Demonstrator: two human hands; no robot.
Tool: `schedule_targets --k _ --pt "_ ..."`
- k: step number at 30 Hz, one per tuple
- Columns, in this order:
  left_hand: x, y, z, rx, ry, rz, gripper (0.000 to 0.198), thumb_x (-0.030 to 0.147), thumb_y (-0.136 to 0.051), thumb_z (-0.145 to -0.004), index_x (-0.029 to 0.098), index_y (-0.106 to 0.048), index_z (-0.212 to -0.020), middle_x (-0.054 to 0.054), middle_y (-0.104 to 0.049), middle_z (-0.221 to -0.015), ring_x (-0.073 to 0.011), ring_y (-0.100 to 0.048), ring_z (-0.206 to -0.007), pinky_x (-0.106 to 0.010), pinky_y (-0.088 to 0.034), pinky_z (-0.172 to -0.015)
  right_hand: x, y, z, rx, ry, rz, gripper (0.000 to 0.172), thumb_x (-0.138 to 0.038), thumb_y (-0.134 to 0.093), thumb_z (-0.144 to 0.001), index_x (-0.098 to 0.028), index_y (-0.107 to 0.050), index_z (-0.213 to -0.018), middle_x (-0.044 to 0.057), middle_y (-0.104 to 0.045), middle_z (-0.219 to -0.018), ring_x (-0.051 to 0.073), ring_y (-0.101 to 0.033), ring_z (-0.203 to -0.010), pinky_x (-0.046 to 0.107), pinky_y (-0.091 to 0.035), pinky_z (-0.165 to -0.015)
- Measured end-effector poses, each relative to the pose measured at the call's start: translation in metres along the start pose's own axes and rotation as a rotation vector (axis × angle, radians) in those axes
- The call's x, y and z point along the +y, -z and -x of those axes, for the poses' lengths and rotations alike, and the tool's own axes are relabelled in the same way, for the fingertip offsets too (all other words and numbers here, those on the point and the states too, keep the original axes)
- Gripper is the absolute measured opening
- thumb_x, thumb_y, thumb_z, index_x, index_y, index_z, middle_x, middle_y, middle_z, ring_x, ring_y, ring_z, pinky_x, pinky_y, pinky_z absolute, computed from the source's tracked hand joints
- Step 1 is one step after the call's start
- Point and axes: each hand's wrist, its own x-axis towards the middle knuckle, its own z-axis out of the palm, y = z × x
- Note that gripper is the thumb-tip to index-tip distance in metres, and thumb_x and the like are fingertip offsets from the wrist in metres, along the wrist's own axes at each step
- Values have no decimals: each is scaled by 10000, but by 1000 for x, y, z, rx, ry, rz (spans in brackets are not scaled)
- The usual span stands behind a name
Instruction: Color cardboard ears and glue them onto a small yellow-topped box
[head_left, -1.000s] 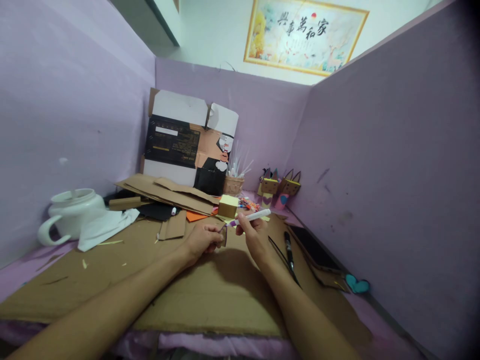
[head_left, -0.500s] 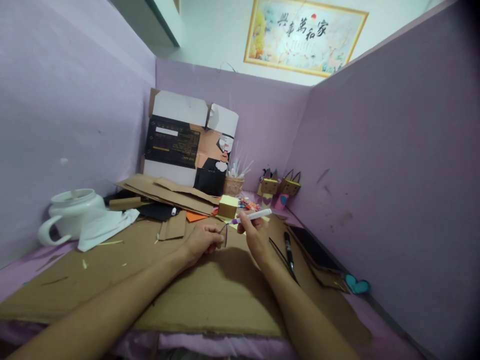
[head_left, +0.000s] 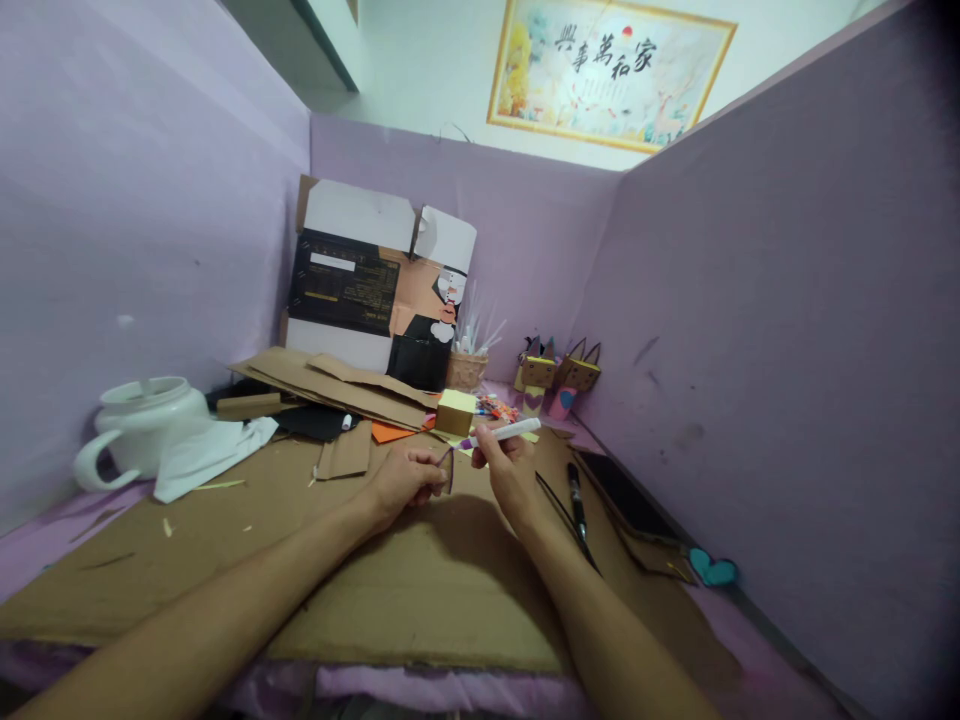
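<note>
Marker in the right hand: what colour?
The marker is mainly white, with purple near the tip; seen best in the head view.

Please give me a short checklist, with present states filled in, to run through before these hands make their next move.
1. White marker gripped by the right hand: ok.
2. Marker uncapped: ok, its purple end points toward the left hand.
3. Small piece held in the left fingers: ok.
4. Marker touching the small piece: cannot tell; they look very close.
5. Cardboard sheet free of scraps: not ok, pale scraps lie at its left.
6. White teapot away from both hands: ok, it stands far left.
</note>
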Motion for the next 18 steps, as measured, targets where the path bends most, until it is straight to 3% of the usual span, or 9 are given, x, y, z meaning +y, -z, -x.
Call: schedule_targets --k 5,11,14,18 --pt "1 -1 1 2 13 21 91 224 -572 -511 158 -513 -489 68 -445 -355 -40 -315 -300 -189 -175 -346 2 3 -3 53 42 35 298 -374 -503 -804 -171 -559 -592 -24 -504 -475 119 -486 -464 241 -388 -498" --pt "0 -1 1 -1 1 26 97 238 -582 -510 150 -540 -502 67 -452 -359 -39 -321 -301 -187 -194 -346 2 2 -1 -3 26 10 285 -382 -532 -790 -168 -567 -605 -26 -509 -459 118 -488 -449 238 -386 -480" --pt "0 -1 1 3 -2 36 100 236 -586 -502 151 -534 -498 69 -447 -354 -38 -314 -297 -187 -186 -342 2 1 -1 32 26 16 288 -398 -548 -778 -167 -575 -609 -28 -506 -459 118 -488 -446 240 -392 -476" --pt "2 -1 1 15 6 36 101 231 -583 -501 153 -520 -488 66 -454 -359 -38 -313 -295 -190 -188 -341 4 0 -3 82 -7 -68 274 -419 -531 -785 -161 -612 -737 -15 -552 -539 121 -520 -472 241 -426 -473"
